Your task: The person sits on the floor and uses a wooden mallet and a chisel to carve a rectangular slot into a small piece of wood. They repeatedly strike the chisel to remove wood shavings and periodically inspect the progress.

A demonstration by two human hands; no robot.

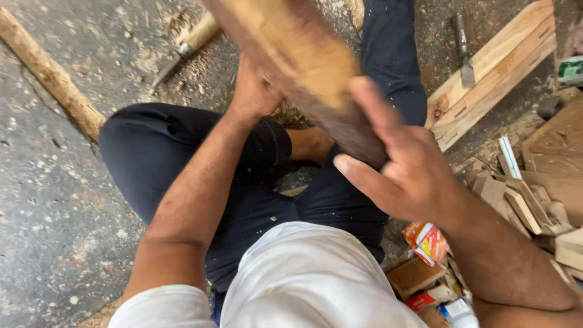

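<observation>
A thick block of wood (297, 58), pale on its upper face and dark brown along its edge, slants from the top centre down toward my lap. My left hand (252, 94) grips it from underneath on the left side, fingers hidden behind the wood. My right hand (395, 164) holds its lower end, thumb lying up along the pale face and fingers curled around the dark edge. I sit on the ground with legs in dark trousers (158, 152) folded beneath the block.
A chisel with a wooden handle (185, 45) lies on the dusty floor at top left, next to a long rough stick (51, 76). Another chisel (463, 48) rests by planks (492, 73) at top right. Wood offcuts (528, 206) and small cartons (428, 243) crowd the right.
</observation>
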